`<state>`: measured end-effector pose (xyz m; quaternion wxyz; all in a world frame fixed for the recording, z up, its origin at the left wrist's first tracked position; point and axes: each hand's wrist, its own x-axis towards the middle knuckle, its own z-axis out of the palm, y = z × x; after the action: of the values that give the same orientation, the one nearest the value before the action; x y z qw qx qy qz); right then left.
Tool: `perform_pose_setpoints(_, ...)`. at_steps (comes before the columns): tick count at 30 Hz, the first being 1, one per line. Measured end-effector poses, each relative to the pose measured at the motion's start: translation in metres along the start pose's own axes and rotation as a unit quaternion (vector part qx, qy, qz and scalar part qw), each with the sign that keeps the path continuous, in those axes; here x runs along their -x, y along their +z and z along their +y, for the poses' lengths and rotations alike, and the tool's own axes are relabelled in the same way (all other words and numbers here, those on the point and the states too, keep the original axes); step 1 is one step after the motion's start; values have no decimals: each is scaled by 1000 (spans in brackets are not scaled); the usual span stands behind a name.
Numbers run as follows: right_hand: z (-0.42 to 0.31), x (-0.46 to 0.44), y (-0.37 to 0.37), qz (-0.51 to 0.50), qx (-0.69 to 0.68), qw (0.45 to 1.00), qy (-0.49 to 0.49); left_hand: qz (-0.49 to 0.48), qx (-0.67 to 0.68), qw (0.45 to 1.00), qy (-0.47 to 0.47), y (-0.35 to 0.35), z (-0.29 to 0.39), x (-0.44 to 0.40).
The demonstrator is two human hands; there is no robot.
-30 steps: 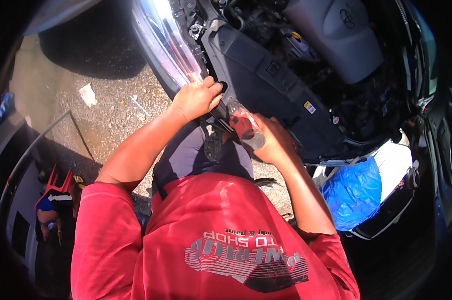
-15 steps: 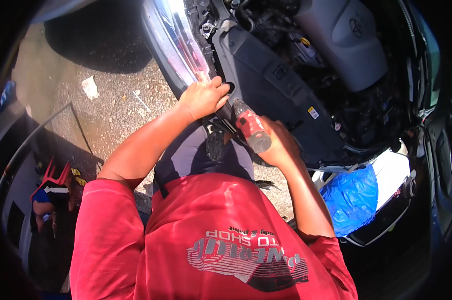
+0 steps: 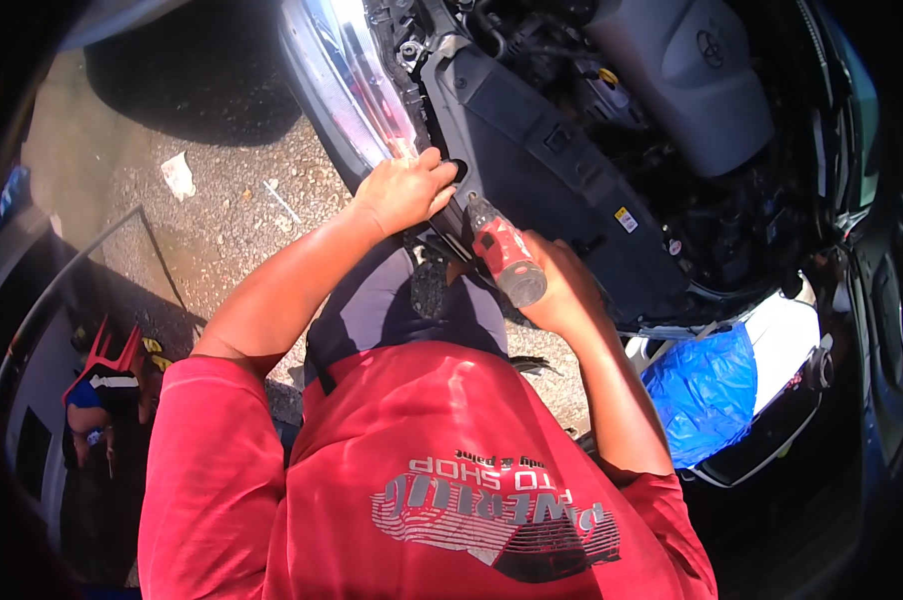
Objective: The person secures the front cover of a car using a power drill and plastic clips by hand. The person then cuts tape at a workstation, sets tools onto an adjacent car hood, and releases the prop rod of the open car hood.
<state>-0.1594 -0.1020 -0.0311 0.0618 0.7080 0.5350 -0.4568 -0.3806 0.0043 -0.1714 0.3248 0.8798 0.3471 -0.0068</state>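
Observation:
My left hand [image 3: 408, 191] rests on the car's front edge, beside the inner end of the headlight [image 3: 362, 95]. Its fingers are bent and pressed together; whatever lies under the fingertips is hidden. In my right hand [image 3: 564, 288] is a red and black cordless power driver [image 3: 504, 252], its fingers wrapped round the body. The driver's nose points at the edge of the black plastic cover [image 3: 532, 140], just right of my left fingertips. Whether its tip touches a fastener I cannot tell.
Beyond the cover is the open engine bay with a grey engine cover [image 3: 692, 90]. A blue plastic sheet [image 3: 702, 395] lies at the right over a white surface. Another person [image 3: 100, 405] is at far left, near a red chair [image 3: 115, 348]. Litter [image 3: 178, 176] lies on the gravel.
Almost nothing differs. The driver and my right hand have shifted very slightly right and down in view; my left hand stays at the same edge.

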Motion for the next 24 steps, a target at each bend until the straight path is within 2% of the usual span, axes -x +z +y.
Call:
perform_pose_setpoints(9, 7, -4, 3, -14, -6, 1000, 6, 5, -2, 1000, 7, 2, 3, -1)
perform_pose_setpoints(14, 17, 4, 9, 12, -12, 999, -27, 9, 2, 1000, 15, 1, 3, 0)
perform_pose_setpoints(20, -2, -1, 1, 10, -2, 1000, 22, 15, -14, 1000, 13, 0, 4, 0)
perform_pose_setpoints(24, 11, -6, 9, 11, 7, 1000, 0, 16, -24, 1000, 10, 2, 6, 0)
